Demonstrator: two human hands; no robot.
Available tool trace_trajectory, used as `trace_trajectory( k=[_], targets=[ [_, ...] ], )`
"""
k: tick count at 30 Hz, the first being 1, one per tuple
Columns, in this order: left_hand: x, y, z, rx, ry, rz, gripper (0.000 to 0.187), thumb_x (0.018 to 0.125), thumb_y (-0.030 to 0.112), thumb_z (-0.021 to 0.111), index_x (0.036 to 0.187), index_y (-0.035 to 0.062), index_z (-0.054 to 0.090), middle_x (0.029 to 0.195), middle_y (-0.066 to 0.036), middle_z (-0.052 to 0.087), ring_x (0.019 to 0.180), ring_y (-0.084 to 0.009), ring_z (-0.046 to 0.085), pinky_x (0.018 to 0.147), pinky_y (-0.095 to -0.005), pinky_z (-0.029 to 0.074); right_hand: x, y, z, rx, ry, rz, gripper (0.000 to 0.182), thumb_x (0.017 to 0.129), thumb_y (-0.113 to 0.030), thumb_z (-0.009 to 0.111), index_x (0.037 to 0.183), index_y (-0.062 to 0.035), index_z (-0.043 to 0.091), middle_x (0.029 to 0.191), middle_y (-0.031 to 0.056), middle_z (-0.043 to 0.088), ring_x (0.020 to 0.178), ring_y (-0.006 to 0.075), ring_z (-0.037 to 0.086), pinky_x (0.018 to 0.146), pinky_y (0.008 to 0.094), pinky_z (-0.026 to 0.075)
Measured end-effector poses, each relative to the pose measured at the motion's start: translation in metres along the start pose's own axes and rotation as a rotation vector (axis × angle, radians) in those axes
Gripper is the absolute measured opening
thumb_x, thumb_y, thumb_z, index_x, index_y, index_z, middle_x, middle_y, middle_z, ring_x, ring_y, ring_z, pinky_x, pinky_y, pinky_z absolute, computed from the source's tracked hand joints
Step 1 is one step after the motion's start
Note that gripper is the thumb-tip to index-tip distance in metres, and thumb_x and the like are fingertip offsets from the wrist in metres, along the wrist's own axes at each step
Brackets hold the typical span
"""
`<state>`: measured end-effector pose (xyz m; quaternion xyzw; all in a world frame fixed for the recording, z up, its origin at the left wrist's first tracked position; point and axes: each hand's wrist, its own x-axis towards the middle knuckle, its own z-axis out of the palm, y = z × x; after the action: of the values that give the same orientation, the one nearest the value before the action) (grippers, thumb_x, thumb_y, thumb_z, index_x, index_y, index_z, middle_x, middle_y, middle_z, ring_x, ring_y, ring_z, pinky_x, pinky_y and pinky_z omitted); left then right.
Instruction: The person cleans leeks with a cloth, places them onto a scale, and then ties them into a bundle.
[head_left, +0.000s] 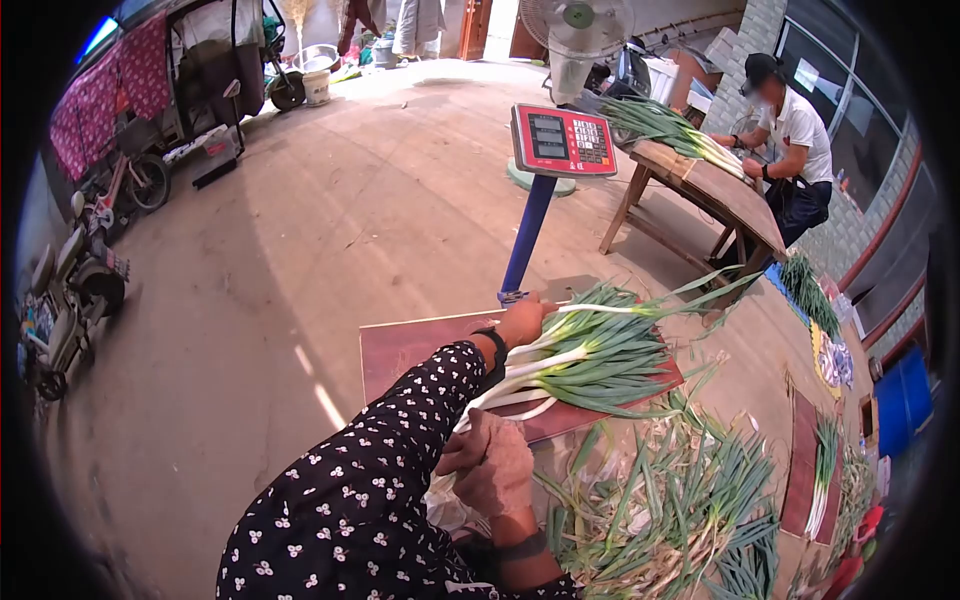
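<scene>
A bundle of green onions lies across a reddish-brown board, white stalks toward me and green leaves to the right. My left hand, on a polka-dot sleeve with a black wristband, grips the bundle at its upper edge where white turns to green. My right hand, in a pale glove, is closed around the white root ends at the board's near edge.
A loose pile of green onions lies to the lower right. Behind the board, a scale's red display stands on a blue pole. Another person works at a wooden table with onions. Bikes are parked left.
</scene>
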<state>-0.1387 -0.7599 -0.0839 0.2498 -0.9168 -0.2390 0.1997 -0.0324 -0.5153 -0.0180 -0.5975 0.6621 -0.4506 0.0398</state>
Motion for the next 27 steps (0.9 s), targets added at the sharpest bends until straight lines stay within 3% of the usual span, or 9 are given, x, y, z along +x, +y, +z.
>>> trace_trajectory(
  k=[3, 7, 8, 11, 16, 21, 27],
  targets=[
    [-0.049, -0.039, 0.019, 0.148, -0.21, -0.111, 0.049, 0.072, 0.0, 0.055, 0.115, 0.0209, 0.061, 0.114, -0.018, 0.052, 0.1, -0.033, 0.058, 0.083, -0.0414, 0.049, 0.008, -0.013, -0.009, -0.146, 0.01, -0.046, 0.015, 0.069, -0.019, 0.065, 0.073, -0.0072, 0.058, 0.067, 0.0119, 0.058, 0.067, 0.038, 0.056, 0.057, 0.0431, 0.044],
    [-0.077, -0.066, 0.034, 0.107, -0.197, -0.141, 0.057, 0.071, 0.001, 0.055, 0.123, 0.022, 0.054, 0.111, -0.023, 0.053, 0.093, -0.0367, 0.06, 0.081, -0.0439, 0.049, 0.007, -0.003, -0.003, -0.033, -0.101, 0.173, 0.015, 0.068, -0.022, 0.062, 0.066, -0.0081, 0.057, 0.065, 0.0149, 0.056, 0.066, 0.0385, 0.056, 0.057, 0.0435, 0.044],
    [-0.079, -0.068, 0.036, 0.099, -0.182, -0.12, 0.054, 0.071, 0.002, 0.055, 0.123, 0.0166, 0.052, 0.113, -0.024, 0.051, 0.088, -0.0384, 0.061, 0.08, -0.0448, 0.049, 0.008, -0.004, -0.004, -0.011, -0.1, 0.18, 0.015, 0.068, -0.022, 0.061, 0.066, -0.008, 0.057, 0.064, 0.0154, 0.056, 0.066, 0.0386, 0.056, 0.057, 0.0434, 0.044],
    [-0.083, -0.059, 0.025, 0.179, -0.222, -0.252, 0.049, 0.072, 0.003, 0.055, 0.12, 0.0097, 0.051, 0.116, -0.025, 0.049, 0.094, -0.0387, 0.059, 0.082, -0.0442, 0.049, 0.01, -0.006, -0.005, 0.028, -0.09, 0.176, 0.016, 0.066, -0.022, 0.061, 0.065, -0.0074, 0.057, 0.063, 0.0161, 0.055, 0.064, 0.0389, 0.056, 0.056, 0.0431, 0.044],
    [-0.087, -0.066, 0.021, 0.184, -0.246, -0.292, 0.05, 0.074, 0.009, 0.055, 0.122, 0.0041, 0.045, 0.122, -0.024, 0.045, 0.11, -0.0391, 0.05, 0.091, -0.0454, 0.043, 0.016, -0.013, -0.007, -0.011, -0.142, 0.162, 0.017, 0.065, -0.022, 0.062, 0.067, -0.0065, 0.057, 0.064, 0.016, 0.056, 0.065, 0.0392, 0.055, 0.057, 0.0434, 0.044],
    [-0.089, -0.076, 0.02, 0.186, -0.293, -0.276, 0.056, 0.074, 0.016, 0.059, 0.125, 0.0019, 0.042, 0.117, -0.024, 0.047, 0.106, -0.0404, 0.051, 0.091, -0.0447, 0.043, 0.012, -0.023, -0.013, 0.008, -0.25, 0.279, 0.035, 0.061, -0.016, 0.067, 0.089, 0.0012, 0.056, 0.085, 0.0203, 0.056, 0.089, 0.0387, 0.052, 0.078, 0.0433, 0.041],
    [-0.093, -0.069, 0.009, 0.178, -0.29, -0.28, 0.053, 0.074, 0.018, 0.06, 0.122, 0.0015, 0.045, 0.115, -0.024, 0.049, 0.104, -0.0406, 0.052, 0.09, -0.0446, 0.043, 0.005, -0.012, -0.005, -0.058, -0.235, 0.281, 0.054, 0.06, -0.022, 0.07, 0.105, 0.0017, 0.056, 0.089, 0.0211, 0.057, 0.089, 0.0388, 0.053, 0.08, 0.0429, 0.043]
  ],
)
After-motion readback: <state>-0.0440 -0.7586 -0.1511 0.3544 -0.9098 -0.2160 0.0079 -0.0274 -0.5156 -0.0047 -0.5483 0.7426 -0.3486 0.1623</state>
